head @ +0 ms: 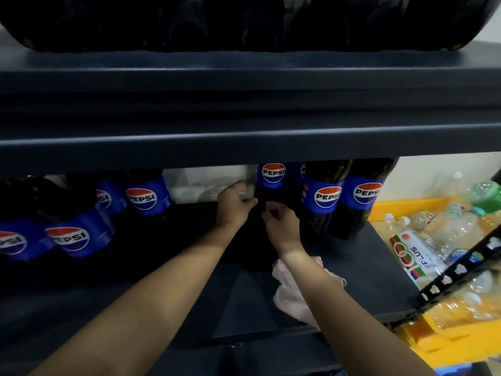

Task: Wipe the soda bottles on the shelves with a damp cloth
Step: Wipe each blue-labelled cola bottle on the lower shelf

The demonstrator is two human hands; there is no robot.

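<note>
Seven Pepsi labels showed on the middle shelf [352, 267]: four at the left [73, 238], one in the middle [273, 173], two at the right [328, 196], plus a sliver of one more label behind. Two hands reached in, left [234, 204] and right [280, 222]. One pink cloth [295, 291] lay on the shelf. A heap of clear bottles [447, 240], too jumbled to count, filled one yellow bin [406, 206]. Two shelves were visible.
</note>
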